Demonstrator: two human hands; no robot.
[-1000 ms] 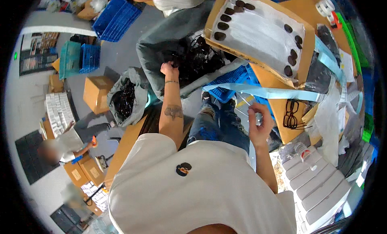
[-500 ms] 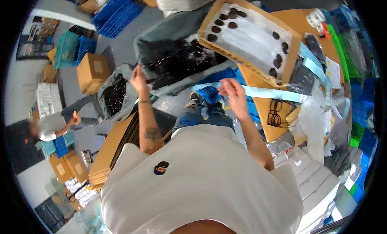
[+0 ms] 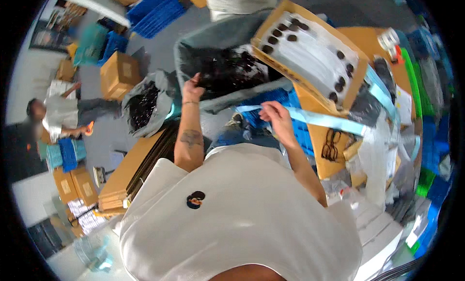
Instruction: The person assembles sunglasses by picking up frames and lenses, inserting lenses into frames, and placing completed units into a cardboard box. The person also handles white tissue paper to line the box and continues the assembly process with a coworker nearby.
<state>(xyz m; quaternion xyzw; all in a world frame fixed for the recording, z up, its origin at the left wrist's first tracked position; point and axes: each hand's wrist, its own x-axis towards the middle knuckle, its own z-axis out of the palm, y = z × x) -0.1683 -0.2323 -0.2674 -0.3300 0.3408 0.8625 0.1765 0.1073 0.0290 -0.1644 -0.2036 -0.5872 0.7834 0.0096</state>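
My left hand reaches over the near left edge of a large bin lined with grey plastic. Its fingers are curled beside shiny dark pieces heaped inside; whatever they may hold is too small to make out. My right hand hovers above a pale blue strip, thumb and fingers drawn together. Whether it grips the strip cannot be seen. At the far right, a shallow cardboard box lies tilted, with a white lining and several dark round discs along its sides.
A smaller grey bag of dark pieces stands left of the bin, near stacked flat cardboard. Blue crates lie below the box. Black-framed glasses rest on cardboard at right. A co-worker stands at far left.
My left hand has moved right, over the bin's edge. My right hand has shifted slightly, its fingers drawing closer together. A co-worker's arm at the top has withdrawn from the box. The view has shifted.
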